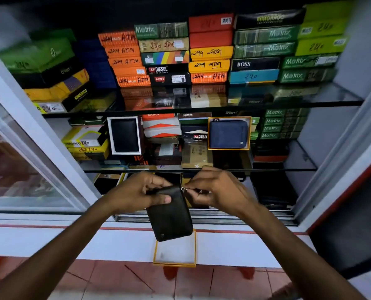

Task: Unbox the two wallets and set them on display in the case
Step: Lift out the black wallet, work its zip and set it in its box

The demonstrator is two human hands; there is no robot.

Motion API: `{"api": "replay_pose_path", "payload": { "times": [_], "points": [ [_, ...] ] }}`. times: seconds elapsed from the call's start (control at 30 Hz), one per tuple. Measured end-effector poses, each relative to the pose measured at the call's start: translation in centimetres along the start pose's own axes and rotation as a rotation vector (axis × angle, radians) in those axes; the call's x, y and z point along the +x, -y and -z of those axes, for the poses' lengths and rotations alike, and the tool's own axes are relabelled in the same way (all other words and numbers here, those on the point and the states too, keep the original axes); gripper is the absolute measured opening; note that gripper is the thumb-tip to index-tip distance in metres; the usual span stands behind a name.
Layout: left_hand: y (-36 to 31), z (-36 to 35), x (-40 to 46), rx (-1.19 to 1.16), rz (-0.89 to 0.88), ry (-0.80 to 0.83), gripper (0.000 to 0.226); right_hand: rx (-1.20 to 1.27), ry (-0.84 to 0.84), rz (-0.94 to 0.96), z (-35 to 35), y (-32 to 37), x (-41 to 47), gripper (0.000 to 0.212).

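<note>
Black wallet point(169, 215) sits at lower centre, clamped in the left hand point(141, 191); the right hand point(217, 191) pinches its zipper pull point(183, 189), probably tidying it for display. The blue wallet point(228, 134) already stands on the shelf point(288, 168).

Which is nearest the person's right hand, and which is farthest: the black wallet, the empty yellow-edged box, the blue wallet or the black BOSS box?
1. Black wallet: held, touching the right hand at its zip.
2. Empty yellow-edged box: on the ledge, below the hands.
3. Blue wallet: middle shelf, above the hand. Too close to the empty box to rank surely.
4. BOSS box: top shelf.
</note>
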State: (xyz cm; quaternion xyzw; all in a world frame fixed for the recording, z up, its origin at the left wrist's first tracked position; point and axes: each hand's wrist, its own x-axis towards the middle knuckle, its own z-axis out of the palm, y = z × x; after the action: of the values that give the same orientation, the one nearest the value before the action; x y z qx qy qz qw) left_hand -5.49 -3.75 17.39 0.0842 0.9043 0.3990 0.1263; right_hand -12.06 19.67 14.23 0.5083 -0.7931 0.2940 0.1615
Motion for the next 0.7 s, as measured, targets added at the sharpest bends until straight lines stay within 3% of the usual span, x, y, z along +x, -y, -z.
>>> {"api": "replay_pose_path", "payload": {
  "times": [0.17, 0.27, 0.3, 0.43, 0.57, 0.7],
  "points": [
    [0.5, 0.9, 0.0, -0.416, 0.128, -0.020, 0.029, -0.103, -0.096, 0.004, 0.9, 0.7, -1.6, 0.009],
    [1.6, 1.3, -0.1, -0.613, 0.203, -0.095, 0.067, -0.072, -0.180, -0.109, 1.7, 1.0, -2.7, 0.009],
    [1.8, 1.0, 0.0, -0.689, 0.236, -0.107, 0.068, -0.065, -0.214, -0.146, 1.7, 1.3, -2.8, 0.009],
    [0.5, -1.7, 1.3, -0.982, 0.446, -0.224, 0.021, -0.045, -0.381, -0.351, 1.4, 2.3, -2.7, 0.010],
    [-0.7, -3.7, 2.9, -1.306, 0.600, -0.394, 0.023, -0.029, -0.395, -0.496, 0.2, 2.9, -3.0, 0.009],
    [-2.5, -5.3, 4.9, -1.420, 0.664, -0.467, 0.018, 0.014, -0.396, -0.616, -1.1, 2.6, -3.5, 0.012]
  ]
}}
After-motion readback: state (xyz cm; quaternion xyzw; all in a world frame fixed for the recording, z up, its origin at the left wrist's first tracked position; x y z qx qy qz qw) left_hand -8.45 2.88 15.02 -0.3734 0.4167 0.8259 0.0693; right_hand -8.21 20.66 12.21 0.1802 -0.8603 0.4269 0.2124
